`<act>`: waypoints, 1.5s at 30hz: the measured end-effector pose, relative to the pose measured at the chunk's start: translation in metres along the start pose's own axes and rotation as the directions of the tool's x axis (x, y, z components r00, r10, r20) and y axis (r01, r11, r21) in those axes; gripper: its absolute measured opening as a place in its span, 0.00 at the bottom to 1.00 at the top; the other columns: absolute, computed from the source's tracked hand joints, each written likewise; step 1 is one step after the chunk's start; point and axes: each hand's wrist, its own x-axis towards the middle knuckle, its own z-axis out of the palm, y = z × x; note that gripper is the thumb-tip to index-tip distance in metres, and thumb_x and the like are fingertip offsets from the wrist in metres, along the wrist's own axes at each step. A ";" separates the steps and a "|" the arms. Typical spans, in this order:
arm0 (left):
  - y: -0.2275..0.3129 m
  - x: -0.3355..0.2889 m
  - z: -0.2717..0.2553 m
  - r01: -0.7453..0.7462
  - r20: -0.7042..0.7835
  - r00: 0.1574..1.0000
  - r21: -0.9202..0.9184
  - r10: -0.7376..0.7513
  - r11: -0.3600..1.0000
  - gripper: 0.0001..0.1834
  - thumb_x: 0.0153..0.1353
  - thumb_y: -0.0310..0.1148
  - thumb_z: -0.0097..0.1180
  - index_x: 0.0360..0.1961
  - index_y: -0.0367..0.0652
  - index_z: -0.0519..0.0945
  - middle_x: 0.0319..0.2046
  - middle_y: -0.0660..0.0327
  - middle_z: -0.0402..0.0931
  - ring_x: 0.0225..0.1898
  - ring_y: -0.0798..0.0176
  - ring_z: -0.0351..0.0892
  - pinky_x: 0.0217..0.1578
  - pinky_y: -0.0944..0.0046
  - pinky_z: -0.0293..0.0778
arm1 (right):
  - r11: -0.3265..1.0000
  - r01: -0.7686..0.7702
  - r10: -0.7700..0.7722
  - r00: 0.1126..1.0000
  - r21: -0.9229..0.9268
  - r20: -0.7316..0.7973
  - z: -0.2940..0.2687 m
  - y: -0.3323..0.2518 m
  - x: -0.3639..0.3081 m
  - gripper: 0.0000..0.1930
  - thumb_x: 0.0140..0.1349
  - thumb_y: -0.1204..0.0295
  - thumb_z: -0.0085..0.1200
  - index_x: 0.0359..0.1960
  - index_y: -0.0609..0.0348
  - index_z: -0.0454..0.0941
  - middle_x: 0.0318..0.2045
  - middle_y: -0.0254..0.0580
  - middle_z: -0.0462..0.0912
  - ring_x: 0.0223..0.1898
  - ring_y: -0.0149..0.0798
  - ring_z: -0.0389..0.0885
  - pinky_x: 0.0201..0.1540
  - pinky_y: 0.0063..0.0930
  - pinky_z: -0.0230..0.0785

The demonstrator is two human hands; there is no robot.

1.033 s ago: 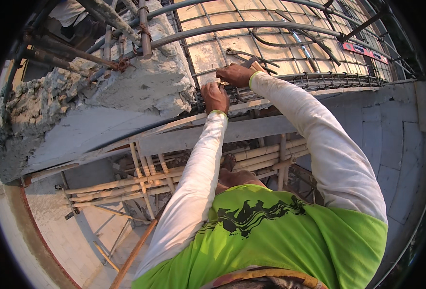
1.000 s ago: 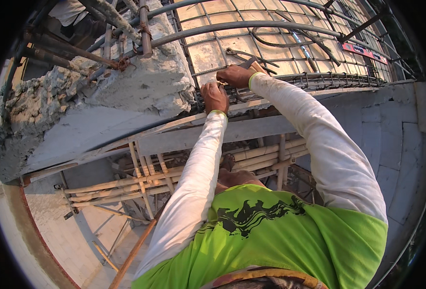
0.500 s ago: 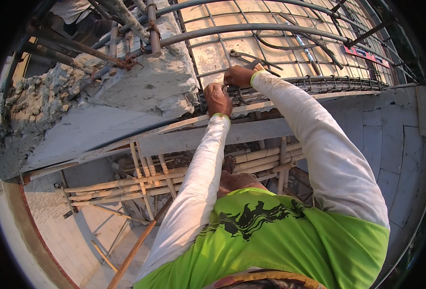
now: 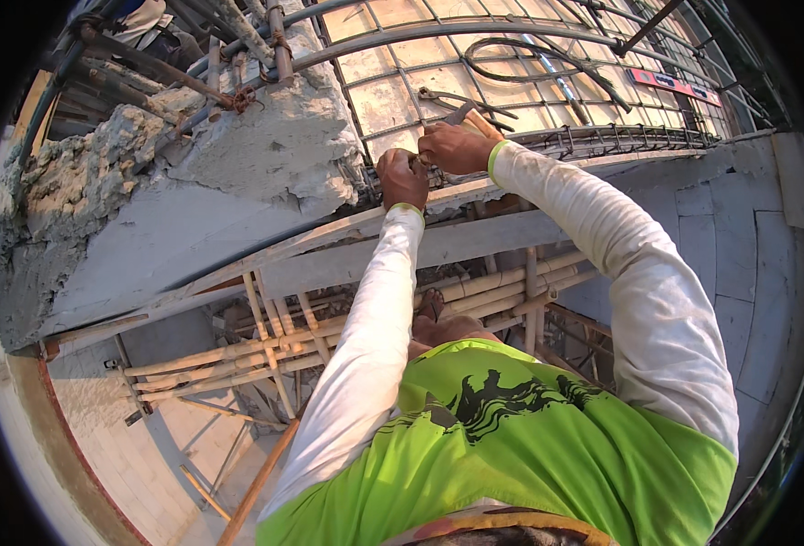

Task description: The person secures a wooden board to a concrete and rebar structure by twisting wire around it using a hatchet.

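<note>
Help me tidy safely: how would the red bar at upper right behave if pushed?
The red bar would probably stay stiff: it looks straight. It seems unlikely to roll, its visible face looking flat. Being slim, it may be light.

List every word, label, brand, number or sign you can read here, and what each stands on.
No text that can be quoted.
Red bar at upper right: dark markings, too small to read.
Green shirt: black printed design, no letters that I can make out.
</note>
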 end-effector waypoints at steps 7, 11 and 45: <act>0.006 -0.005 -0.007 0.059 -0.023 0.998 -0.113 -0.061 0.992 0.08 0.47 0.22 0.59 0.32 0.37 0.79 0.34 0.50 0.75 0.43 0.45 0.74 0.49 0.50 0.69 | 0.985 -0.072 0.145 0.832 -0.155 0.536 -0.032 0.000 0.028 0.10 0.60 0.68 0.53 0.34 0.62 0.82 0.29 0.45 0.84 0.30 0.42 0.84 0.27 0.27 0.77; 0.009 -0.014 -0.030 0.305 -0.043 0.933 -0.425 -0.356 0.852 0.12 0.51 0.24 0.55 0.38 0.36 0.80 0.34 0.49 0.78 0.37 0.46 0.78 0.45 0.54 0.74 | 0.855 -0.491 0.462 0.868 0.169 0.184 0.022 -0.045 -0.005 0.10 0.59 0.69 0.52 0.30 0.64 0.82 0.27 0.57 0.83 0.33 0.55 0.84 0.40 0.44 0.75; 0.020 -0.011 -0.044 0.342 0.277 0.871 0.252 -0.406 0.905 0.09 0.58 0.27 0.52 0.34 0.37 0.83 0.41 0.44 0.76 0.42 0.41 0.80 0.46 0.49 0.76 | 0.335 -0.578 0.649 0.714 0.744 0.262 0.079 -0.014 0.002 0.10 0.61 0.69 0.58 0.23 0.58 0.77 0.16 0.28 0.69 0.16 0.25 0.62 0.19 0.24 0.51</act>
